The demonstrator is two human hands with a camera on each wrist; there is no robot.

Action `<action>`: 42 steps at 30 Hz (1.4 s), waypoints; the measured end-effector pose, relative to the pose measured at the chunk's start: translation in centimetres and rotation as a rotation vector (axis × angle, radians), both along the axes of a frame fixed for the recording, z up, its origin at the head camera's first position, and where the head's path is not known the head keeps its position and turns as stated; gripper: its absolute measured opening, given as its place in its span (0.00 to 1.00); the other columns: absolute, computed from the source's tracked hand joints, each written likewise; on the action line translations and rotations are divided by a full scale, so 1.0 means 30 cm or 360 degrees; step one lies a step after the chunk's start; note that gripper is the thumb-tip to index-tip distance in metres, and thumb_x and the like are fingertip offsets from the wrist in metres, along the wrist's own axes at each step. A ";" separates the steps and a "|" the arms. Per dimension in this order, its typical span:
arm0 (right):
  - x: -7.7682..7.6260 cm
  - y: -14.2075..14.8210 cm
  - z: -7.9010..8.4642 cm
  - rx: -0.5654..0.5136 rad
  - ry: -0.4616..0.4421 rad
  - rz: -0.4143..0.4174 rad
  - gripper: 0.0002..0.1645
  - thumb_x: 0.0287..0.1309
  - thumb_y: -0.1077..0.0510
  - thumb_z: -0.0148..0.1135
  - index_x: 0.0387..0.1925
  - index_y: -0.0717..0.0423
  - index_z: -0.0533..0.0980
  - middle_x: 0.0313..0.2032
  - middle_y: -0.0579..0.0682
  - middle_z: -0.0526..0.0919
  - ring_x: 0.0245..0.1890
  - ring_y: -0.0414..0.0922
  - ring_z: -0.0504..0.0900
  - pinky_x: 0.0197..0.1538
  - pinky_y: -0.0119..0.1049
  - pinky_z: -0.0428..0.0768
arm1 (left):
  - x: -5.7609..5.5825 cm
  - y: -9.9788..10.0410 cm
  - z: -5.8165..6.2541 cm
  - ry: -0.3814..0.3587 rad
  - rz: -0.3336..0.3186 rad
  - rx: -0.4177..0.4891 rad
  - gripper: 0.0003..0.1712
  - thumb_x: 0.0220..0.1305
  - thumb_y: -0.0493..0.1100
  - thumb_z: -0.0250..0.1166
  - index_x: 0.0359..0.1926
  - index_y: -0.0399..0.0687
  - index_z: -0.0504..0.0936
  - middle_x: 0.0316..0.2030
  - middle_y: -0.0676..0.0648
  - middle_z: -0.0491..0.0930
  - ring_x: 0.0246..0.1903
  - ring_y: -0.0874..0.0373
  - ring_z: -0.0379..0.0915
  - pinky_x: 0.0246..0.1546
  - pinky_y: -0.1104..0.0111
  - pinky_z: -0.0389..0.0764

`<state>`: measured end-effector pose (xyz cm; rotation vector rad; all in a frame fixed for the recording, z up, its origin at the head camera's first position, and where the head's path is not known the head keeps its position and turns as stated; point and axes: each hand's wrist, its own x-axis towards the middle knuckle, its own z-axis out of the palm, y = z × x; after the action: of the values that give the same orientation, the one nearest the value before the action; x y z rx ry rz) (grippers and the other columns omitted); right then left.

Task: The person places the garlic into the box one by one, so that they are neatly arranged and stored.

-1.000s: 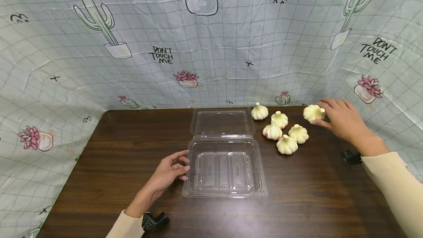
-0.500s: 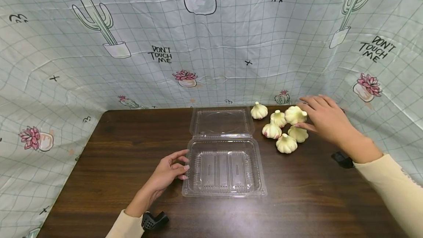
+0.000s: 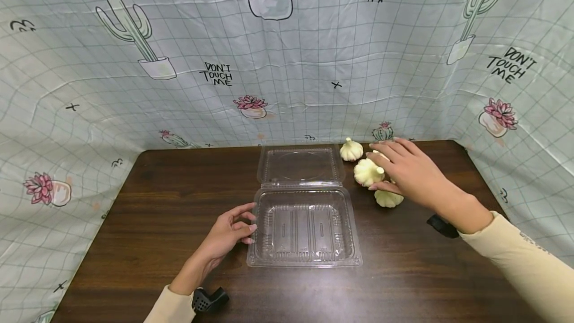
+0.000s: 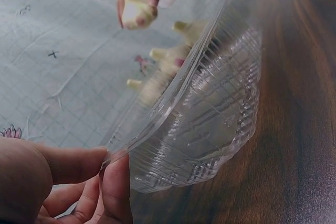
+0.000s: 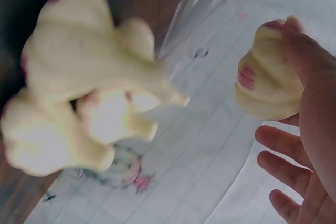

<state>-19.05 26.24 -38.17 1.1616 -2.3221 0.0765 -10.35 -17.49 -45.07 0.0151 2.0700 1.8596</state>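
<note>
My right hand (image 3: 410, 171) pinches a pale garlic bulb (image 3: 367, 172) between thumb and fingers, raised over other bulbs. The right wrist view shows purple streaks on this held garlic bulb (image 5: 268, 85), its remaining fingers spread below. In the left wrist view it hangs beyond the container. With thumb and index finger, my left hand (image 4: 79, 179) pinches the left rim of a clear plastic clamshell container (image 3: 305, 264). The container's lid (image 3: 300, 167) lies folded back, and its base holds nothing. Other garlic bulbs, among them one garlic bulb (image 3: 388, 198) near the right thumb, are partly hidden under the right hand.
A single garlic bulb (image 3: 352, 150) stands by the lid's right edge. Behind the dark wooden table (image 3: 188, 178) hangs a cactus-printed curtain (image 3: 305, 64), which also runs along both sides. Black wrist cameras are strapped under both wrists.
My right hand has carried the garlic bulb leftward from the table's right side, over the other bulbs toward the container. The left hand has stayed on the container's rim.
</note>
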 end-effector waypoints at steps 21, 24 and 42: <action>0.075 -0.250 -0.053 0.0220 0.0017 0.0308 0.44 0.55 0.30 0.69 0.59 0.60 0.78 0.57 0.55 0.84 0.59 0.53 0.81 0.69 0.53 0.76 | 0.004 -0.003 -0.003 0.0013 -0.0002 0.0008 0.34 0.74 0.28 0.62 0.76 0.28 0.63 0.52 0.40 0.72 0.35 0.64 0.77 0.36 0.74 0.86; 0.077 -0.281 -0.058 0.0247 0.0029 0.0344 0.45 0.55 0.29 0.68 0.59 0.60 0.79 0.57 0.55 0.84 0.58 0.53 0.81 0.69 0.51 0.76 | 0.004 -0.001 -0.002 0.0010 0.0001 0.0014 0.34 0.74 0.28 0.62 0.77 0.28 0.63 0.52 0.40 0.72 0.35 0.64 0.77 0.36 0.74 0.85; 0.064 -0.452 -0.074 0.0510 -0.0038 0.0416 0.45 0.54 0.25 0.68 0.59 0.53 0.81 0.58 0.52 0.83 0.60 0.51 0.80 0.71 0.46 0.74 | 0.004 0.004 0.002 -0.0006 0.0012 0.0050 0.34 0.74 0.27 0.61 0.77 0.27 0.62 0.51 0.41 0.72 0.32 0.65 0.75 0.35 0.74 0.85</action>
<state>-17.12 12.69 -40.38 1.6263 -2.2445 -0.1954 -10.23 -17.37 -45.00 0.0113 2.0407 1.8952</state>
